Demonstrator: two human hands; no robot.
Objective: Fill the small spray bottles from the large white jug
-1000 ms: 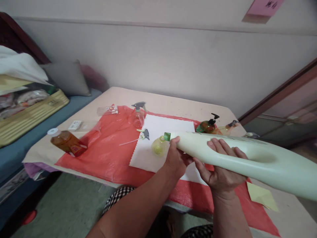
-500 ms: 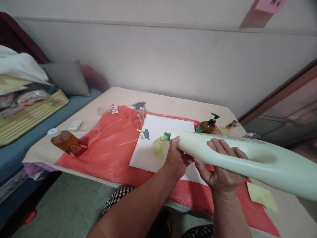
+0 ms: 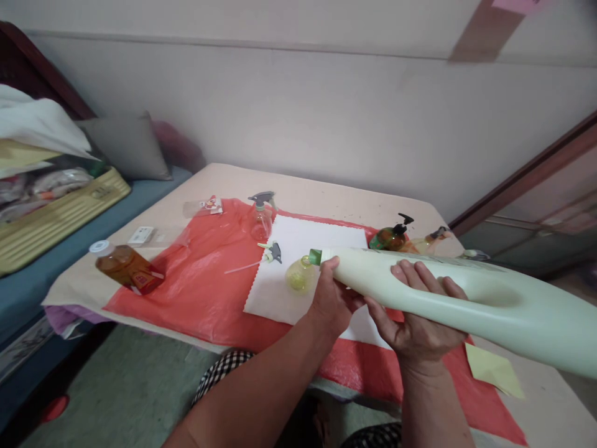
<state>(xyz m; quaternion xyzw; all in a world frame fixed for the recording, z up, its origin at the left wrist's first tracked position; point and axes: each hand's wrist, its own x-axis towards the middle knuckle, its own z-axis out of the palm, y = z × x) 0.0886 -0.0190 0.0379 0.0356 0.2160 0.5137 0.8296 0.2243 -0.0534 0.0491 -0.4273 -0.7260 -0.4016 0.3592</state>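
Note:
A large pale green jug lies tilted on its side in both my hands, its green spout at the mouth of a small yellow-green bottle standing on a white cloth. My left hand is wrapped round the jug's neck just behind the spout. My right hand cradles the jug's body from below, fingers curled over its top. A loose spray trigger head with its tube lies on the cloth beside the small bottle.
A red plastic sheet covers the table. On it are a clear spray bottle, an amber bottle on its side, a brown pump bottle, and a yellow paper. A bed with cushions lies left.

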